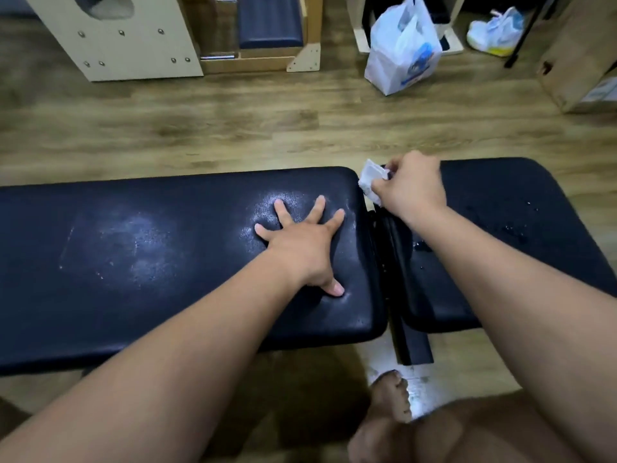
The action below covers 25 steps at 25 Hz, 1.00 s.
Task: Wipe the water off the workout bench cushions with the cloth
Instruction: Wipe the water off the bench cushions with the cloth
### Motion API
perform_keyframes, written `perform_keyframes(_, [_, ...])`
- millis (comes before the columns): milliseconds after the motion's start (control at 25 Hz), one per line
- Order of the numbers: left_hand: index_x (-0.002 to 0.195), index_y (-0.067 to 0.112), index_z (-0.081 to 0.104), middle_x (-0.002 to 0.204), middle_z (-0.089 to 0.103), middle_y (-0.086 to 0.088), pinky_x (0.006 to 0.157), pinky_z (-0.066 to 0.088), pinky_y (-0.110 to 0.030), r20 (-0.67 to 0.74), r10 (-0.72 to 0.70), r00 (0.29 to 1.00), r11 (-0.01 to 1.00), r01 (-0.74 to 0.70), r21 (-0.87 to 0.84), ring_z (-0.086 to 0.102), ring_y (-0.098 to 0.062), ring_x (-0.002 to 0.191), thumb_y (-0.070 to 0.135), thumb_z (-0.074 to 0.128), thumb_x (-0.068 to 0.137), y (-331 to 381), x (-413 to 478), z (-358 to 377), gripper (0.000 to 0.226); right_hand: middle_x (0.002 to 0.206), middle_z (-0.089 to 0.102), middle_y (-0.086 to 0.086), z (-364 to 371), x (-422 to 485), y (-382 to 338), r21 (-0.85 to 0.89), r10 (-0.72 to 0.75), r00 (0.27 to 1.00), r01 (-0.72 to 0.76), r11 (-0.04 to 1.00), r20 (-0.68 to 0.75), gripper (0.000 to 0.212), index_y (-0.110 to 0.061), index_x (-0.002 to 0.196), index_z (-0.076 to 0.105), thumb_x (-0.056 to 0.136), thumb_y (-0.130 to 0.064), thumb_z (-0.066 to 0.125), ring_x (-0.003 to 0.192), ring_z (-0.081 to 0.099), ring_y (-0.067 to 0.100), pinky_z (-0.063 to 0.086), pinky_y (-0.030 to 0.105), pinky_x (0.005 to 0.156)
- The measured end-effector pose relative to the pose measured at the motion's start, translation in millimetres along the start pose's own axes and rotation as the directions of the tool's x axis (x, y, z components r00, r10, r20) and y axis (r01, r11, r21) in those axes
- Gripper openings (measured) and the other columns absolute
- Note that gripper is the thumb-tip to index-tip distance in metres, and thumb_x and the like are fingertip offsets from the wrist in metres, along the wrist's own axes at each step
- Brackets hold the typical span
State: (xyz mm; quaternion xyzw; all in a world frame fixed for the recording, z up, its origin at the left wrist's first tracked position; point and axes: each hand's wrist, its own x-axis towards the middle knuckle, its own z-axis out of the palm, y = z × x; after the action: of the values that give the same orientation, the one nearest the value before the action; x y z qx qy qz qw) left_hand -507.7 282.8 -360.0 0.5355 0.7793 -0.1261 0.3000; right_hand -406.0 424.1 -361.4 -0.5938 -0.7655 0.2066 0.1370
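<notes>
Wood-look flooring surrounds a dark bench with two cushions. Left hand, open with fingers splayed, presses flat on the long cushion, probably bracing the body. Right hand, at one o'clock from it, pinches a crumpled white cloth above the gap. Droplets remain on the short cushion, at three o'clock.

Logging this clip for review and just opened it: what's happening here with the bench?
A person is wiping a dark workout bench. The left hand lies flat with fingers spread on the long cushion, which has a dull, smeared sheen. The right hand holds a crumpled white cloth at the far end of the gap between the cushions. Water drops sit on the short cushion, so that part is not yet wiped.
</notes>
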Motion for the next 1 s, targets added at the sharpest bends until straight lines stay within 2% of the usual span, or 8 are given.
perform_keyframes(240, [0.149,0.045,-0.009,0.155,-0.029,0.018,0.096,0.006,-0.084,0.069,-0.012,0.998,0.998,0.016,-0.056,-0.031,-0.056,0.132,0.050,0.088,0.055,1.5,9.0,-7.8,0.136,0.073,0.058,0.019,23.1,60.4,-38.9,-0.255,-0.108,0.980,0.149,0.955,0.168,0.017,-0.004,0.074,0.062,0.081,-0.020,0.063,0.073,0.060,0.034,0.045,0.028,0.063])
perform_keyframes(360, [0.149,0.045,-0.008,0.155,-0.030,0.018,0.095,0.006,-0.085,0.092,-0.017,0.996,0.997,0.024,-0.076,-0.034,-0.057,0.130,0.049,0.089,0.054,0.6,13.7,-11.5,0.136,0.094,0.069,0.021,36.5,81.3,-54.2,-0.358,-0.109,0.934,0.236,0.903,0.341,0.031,-0.002,0.091,0.070,0.079,-0.031,0.071,0.092,0.067,0.032,0.051,0.031,0.076])
perform_keyframes(440, [0.149,0.045,-0.008,0.155,-0.030,0.017,0.094,0.006,-0.086,0.110,-0.027,0.994,0.996,0.037,-0.085,-0.035,-0.058,0.129,0.048,0.090,0.053,1.8,14.2,-12.7,0.137,0.098,0.070,0.019,31.9,84.9,-53.6,-0.380,-0.101,0.917,0.257,0.889,0.385,0.032,-0.006,0.097,0.071,0.072,-0.026,0.077,0.092,0.068,0.028,0.051,0.029,0.076])
perform_keyframes(560, [0.149,0.045,-0.008,0.155,-0.030,0.017,0.093,0.007,-0.086,0.107,-0.031,0.994,0.997,0.038,-0.062,-0.034,-0.059,0.129,0.047,0.091,0.052,2.7,18.6,-12.9,0.139,0.073,0.066,0.013,17.9,81.0,-42.1,-0.403,-0.126,0.896,0.311,0.861,0.425,0.016,-0.007,0.083,0.072,0.078,-0.022,0.069,0.081,0.063,0.027,0.043,0.024,0.068])
perform_keyframes(640, [0.149,0.046,-0.007,0.155,-0.030,0.017,0.093,0.009,-0.086,0.103,-0.031,0.994,0.997,0.038,-0.062,-0.031,-0.059,0.131,0.048,0.091,0.051,2.3,18.4,-13.8,0.139,0.060,0.063,0.008,18.3,72.9,-37.6,-0.394,-0.104,0.876,0.315,0.864,0.471,0.018,-0.008,0.074,0.070,0.084,-0.020,0.059,0.069,0.065,0.024,0.046,0.023,0.067])
perform_keyframes(720, [0.149,0.046,-0.008,0.155,-0.029,0.017,0.094,0.012,-0.086,0.091,-0.027,0.995,0.999,0.030,-0.031,-0.028,-0.059,0.133,0.051,0.090,0.050,3.0,16.8,-13.7,0.139,0.060,0.068,0.007,17.5,60.3,-31.4,-0.386,-0.077,0.860,0.304,0.871,0.504,0.016,-0.008,0.068,0.068,0.078,-0.016,0.058,0.060,0.067,0.022,0.050,0.024,0.061])
perform_keyframes(880, [0.149,0.046,-0.008,0.156,-0.028,0.016,0.094,0.014,-0.085,0.074,-0.028,0.997,1.000,0.028,-0.007,-0.025,-0.059,0.134,0.054,0.089,0.050,3.6,15.5,-12.6,0.139,0.057,0.067,0.006,8.1,34.4,-13.7,-0.361,-0.094,0.814,0.354,0.863,0.573,0.023,-0.012,0.060,0.065,0.079,-0.012,0.053,0.056,0.067,0.024,0.041,0.019,0.047])
perform_keyframes(1000, [0.149,0.046,-0.007,0.156,-0.027,0.017,0.093,0.014,-0.086,0.076,-0.023,0.997,1.000,0.024,-0.011,-0.025,-0.059,0.134,0.053,0.089,0.049,3.3,17.3,-14.1,0.139,0.060,0.071,0.007,12.1,49.6,-25.4,-0.358,-0.113,0.846,0.337,0.871,0.521,0.012,-0.005,0.068,0.070,0.072,-0.005,0.059,0.056,0.070,0.022,0.056,0.024,0.054])
